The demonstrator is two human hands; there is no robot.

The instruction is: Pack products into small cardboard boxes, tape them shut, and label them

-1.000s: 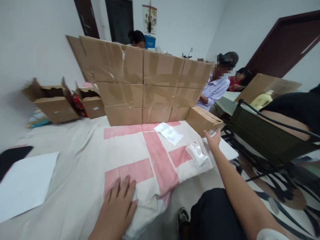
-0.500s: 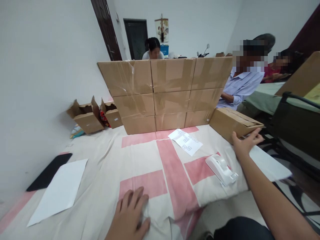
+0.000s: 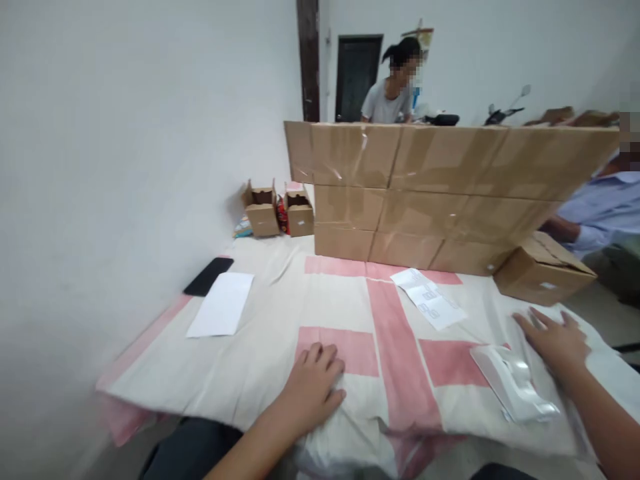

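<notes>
My left hand (image 3: pixel 313 383) lies palm down on the pink and white cloth (image 3: pixel 270 373), fingers slightly apart and holding nothing. On the right, my right hand (image 3: pixel 557 340) hovers over or rests on the cloth with its fingers spread; which of the two I cannot tell. It is between a cardboard box (image 3: pixel 543 283) and a white tape dispenser (image 3: pixel 515 387). A sheet with printed outlines (image 3: pixel 430 300) lies left of that hand, in front of the cardboard wall.
A wall of taped cardboard boxes (image 3: pixel 420 207) spans the far side. Two small cartons (image 3: pixel 265 217) stand back left. A white sheet (image 3: pixel 220 307) partly covers a dark flat object (image 3: pixel 207 277). Behind the wall is a person (image 3: pixel 387 100); another person's sleeve (image 3: pixel 603 207) shows far right.
My right hand has let go of the cardboard box and drawn back toward the tape dispenser. The view has swung left. The person behind the wall has risen higher.
</notes>
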